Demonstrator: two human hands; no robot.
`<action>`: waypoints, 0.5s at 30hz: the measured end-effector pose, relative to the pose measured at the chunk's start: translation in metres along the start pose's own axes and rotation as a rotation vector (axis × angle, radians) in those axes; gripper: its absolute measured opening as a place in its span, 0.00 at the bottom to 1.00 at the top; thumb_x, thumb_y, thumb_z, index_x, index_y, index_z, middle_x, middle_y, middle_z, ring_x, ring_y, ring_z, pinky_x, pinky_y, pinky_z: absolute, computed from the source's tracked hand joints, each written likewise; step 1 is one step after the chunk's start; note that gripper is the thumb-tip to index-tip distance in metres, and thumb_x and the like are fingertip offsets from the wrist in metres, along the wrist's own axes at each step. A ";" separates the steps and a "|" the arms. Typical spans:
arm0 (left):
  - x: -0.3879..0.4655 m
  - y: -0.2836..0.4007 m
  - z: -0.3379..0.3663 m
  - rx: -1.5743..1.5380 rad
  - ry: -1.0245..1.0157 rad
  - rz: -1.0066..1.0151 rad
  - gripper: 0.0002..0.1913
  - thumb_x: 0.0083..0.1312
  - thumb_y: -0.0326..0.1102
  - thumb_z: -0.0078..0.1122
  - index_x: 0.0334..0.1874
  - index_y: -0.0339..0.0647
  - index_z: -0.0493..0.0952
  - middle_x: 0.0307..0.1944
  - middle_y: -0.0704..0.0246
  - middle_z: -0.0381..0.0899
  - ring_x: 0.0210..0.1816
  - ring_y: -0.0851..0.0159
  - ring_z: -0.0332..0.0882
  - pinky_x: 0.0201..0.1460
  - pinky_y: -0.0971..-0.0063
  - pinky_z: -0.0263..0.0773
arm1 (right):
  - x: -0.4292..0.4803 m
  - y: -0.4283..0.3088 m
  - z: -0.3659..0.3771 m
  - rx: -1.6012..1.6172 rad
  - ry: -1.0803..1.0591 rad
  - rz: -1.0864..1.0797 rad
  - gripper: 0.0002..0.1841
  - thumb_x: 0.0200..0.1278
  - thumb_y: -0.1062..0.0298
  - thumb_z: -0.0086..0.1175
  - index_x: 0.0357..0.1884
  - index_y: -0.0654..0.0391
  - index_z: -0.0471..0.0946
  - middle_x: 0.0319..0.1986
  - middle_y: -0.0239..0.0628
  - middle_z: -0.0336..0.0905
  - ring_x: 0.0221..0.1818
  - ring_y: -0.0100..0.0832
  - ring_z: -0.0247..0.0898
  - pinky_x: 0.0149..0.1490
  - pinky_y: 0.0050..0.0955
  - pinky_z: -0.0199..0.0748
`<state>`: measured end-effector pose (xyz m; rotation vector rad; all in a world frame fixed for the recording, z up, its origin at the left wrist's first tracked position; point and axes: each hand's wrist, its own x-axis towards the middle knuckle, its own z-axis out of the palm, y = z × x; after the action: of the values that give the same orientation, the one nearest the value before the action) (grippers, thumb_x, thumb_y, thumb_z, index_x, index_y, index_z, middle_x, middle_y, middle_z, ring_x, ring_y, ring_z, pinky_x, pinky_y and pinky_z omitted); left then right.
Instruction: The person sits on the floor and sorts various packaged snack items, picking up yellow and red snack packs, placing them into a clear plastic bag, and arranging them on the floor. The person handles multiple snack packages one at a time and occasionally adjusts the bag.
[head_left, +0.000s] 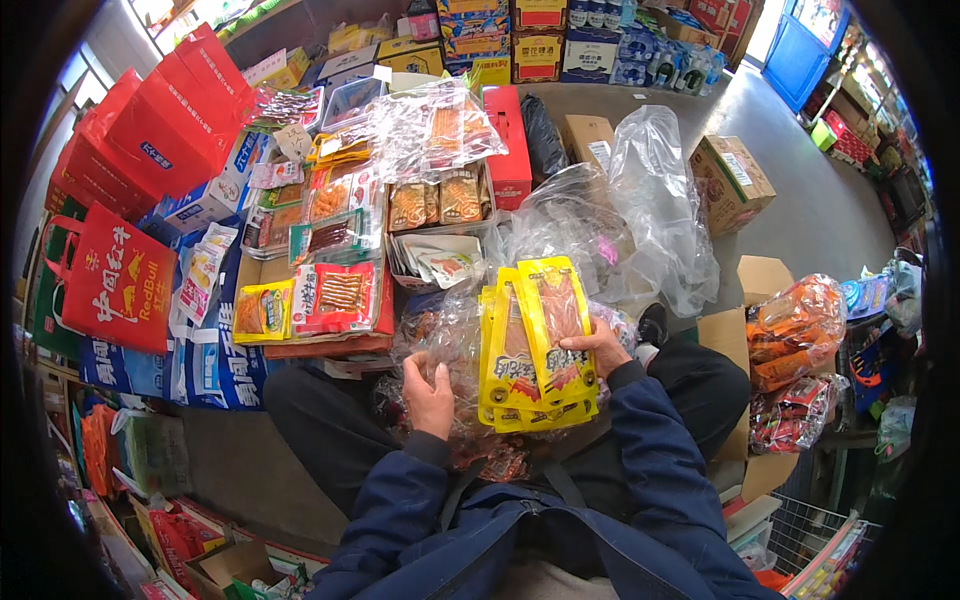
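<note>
Several yellow snack packets (536, 345) lie fanned over one another in front of me, with reddish food showing through their windows. My right hand (600, 346) grips the top packet at its right edge, thumb on the front. To the left, my left hand (430, 394) holds the edge of a clear plastic bag (457, 330), thumb raised; the bag spreads beside and behind the packets. Beyond them, more clear plastic bags (660, 210) are heaped. On the left stand stacked snack packets, among them a red and white one (334, 297) and a yellow one (262, 311).
Red paper bags (172, 112) and a red carrier bag (116, 277) stand at the left. An open cardboard box (724, 345) with bagged snacks (795, 330) is at the right. A closed carton (729, 184) rests on the floor behind, with stacked drink cases (538, 45) farther back.
</note>
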<state>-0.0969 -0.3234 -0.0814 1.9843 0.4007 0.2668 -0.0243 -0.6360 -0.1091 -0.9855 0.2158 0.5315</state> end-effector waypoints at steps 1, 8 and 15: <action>0.001 0.005 0.000 0.067 0.002 0.091 0.18 0.67 0.26 0.64 0.58 0.32 0.73 0.51 0.54 0.80 0.54 0.51 0.80 0.62 0.62 0.73 | 0.006 0.002 -0.003 -0.044 0.007 0.008 0.32 0.51 0.76 0.74 0.61 0.65 0.76 0.51 0.42 0.86 0.47 0.35 0.86 0.57 0.34 0.83; 0.023 0.051 0.003 0.189 -0.150 0.496 0.25 0.65 0.20 0.56 0.66 0.31 0.73 0.64 0.48 0.77 0.69 0.45 0.74 0.73 0.57 0.67 | 0.029 0.007 -0.014 -0.265 0.028 -0.003 0.30 0.50 0.76 0.73 0.58 0.66 0.78 0.48 0.40 0.87 0.45 0.33 0.85 0.57 0.32 0.80; 0.090 0.080 0.058 0.058 -0.415 0.500 0.16 0.69 0.18 0.49 0.58 0.31 0.78 0.53 0.49 0.83 0.56 0.47 0.84 0.60 0.61 0.78 | 0.027 0.014 -0.023 -0.280 0.004 0.076 0.35 0.49 0.79 0.73 0.63 0.61 0.75 0.53 0.37 0.85 0.53 0.32 0.83 0.63 0.33 0.78</action>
<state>0.0200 -0.3677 -0.0335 2.1080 -0.3626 0.1470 -0.0075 -0.6399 -0.1426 -1.2544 0.1854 0.6409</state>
